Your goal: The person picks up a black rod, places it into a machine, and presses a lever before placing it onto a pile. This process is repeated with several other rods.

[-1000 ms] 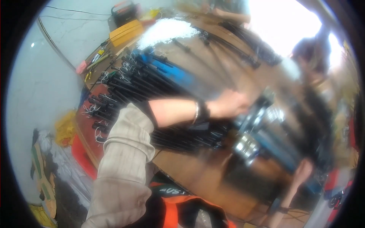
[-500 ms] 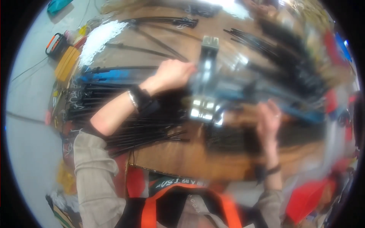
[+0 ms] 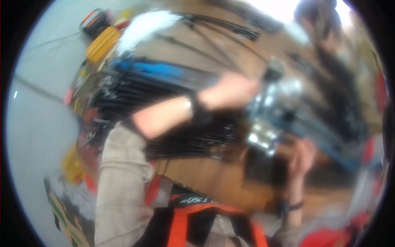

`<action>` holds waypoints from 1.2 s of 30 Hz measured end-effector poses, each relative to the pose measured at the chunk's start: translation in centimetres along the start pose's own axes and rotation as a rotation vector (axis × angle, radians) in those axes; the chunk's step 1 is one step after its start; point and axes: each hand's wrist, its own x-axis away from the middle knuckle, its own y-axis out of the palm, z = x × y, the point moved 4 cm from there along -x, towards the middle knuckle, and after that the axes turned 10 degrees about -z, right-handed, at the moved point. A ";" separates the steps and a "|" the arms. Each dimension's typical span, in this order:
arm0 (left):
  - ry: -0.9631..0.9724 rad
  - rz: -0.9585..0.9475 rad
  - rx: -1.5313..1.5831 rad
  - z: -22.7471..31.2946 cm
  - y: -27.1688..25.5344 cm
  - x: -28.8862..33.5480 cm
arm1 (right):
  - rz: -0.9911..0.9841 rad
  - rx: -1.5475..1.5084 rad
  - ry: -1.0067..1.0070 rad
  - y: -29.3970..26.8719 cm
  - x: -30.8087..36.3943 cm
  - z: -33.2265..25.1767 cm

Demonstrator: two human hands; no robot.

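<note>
Motion blur smears much of the picture. My left hand (image 3: 234, 89), knuckles up and fingers curled in, is at the left side of a shiny metal fixture (image 3: 263, 136); whatever it grips is hidden. My right hand (image 3: 303, 157) is right of and nearer than the fixture, beside a long blue bar (image 3: 329, 144) that slants away to the right. Its fingers are too blurred to read. Under and left of my left forearm lies a thick bundle of black rods (image 3: 135, 92), with a blue strip (image 3: 158, 71) across its far side.
A brown tabletop (image 3: 197, 175) carries all this. White material (image 3: 148, 26) lies at its far left, near more thin black rods (image 3: 226, 26). A yellow box (image 3: 103, 44) and a dark case with an orange handle (image 3: 96, 24) stand beyond the left edge. Another person (image 3: 319, 18) is at the far right.
The view has swung, so the table's contents sit further right and are tilted. My left hand remains beside the metal fixture and my right hand near the blue bar. Another person now shows far right.
</note>
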 end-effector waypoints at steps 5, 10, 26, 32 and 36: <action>0.148 0.118 0.007 -0.7 0.4 0.2 | -0.023 0.037 -0.032 -0.5 0.0 -1.2; 0.330 0.434 -0.146 -1.0 1.1 1.3 | 0.016 0.081 0.011 -0.9 1.6 -0.3; -0.015 0.117 -0.078 0.7 0.0 0.5 | 0.059 -0.054 -0.037 -0.8 2.5 -1.3; 0.114 0.207 -0.028 -2.3 -0.1 2.2 | 0.036 -0.079 0.168 0.7 0.9 -1.9; 0.115 0.192 -0.037 -1.9 -0.4 2.3 | 0.065 -0.208 0.259 1.1 -0.9 -2.1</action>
